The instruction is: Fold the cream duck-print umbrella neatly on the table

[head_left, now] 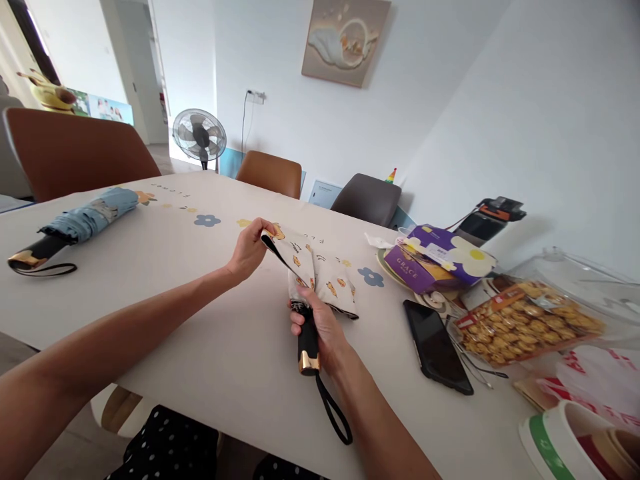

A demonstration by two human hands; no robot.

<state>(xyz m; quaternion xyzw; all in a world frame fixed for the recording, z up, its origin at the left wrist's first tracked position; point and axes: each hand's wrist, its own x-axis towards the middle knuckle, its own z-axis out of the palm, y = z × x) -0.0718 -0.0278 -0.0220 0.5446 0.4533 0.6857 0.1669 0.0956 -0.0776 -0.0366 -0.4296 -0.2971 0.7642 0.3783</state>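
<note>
A small folding umbrella point(326, 279) with cream, patterned fabric lies over the middle of the white table point(210, 333). My right hand point(320, 330) is closed round its black handle, whose gold band and black wrist loop stick out below the fist. My left hand point(250, 250) pinches the edge of one fabric panel and holds it stretched up and to the left. The rest of the canopy hangs loosely folded between the two hands.
A second, blue folded umbrella point(75, 227) lies at the table's left. To the right are a black phone point(436, 347), a purple box point(435, 257), a bag of snacks point(525, 323) and a bowl point(565, 433). Brown chairs point(75, 153) stand behind the table.
</note>
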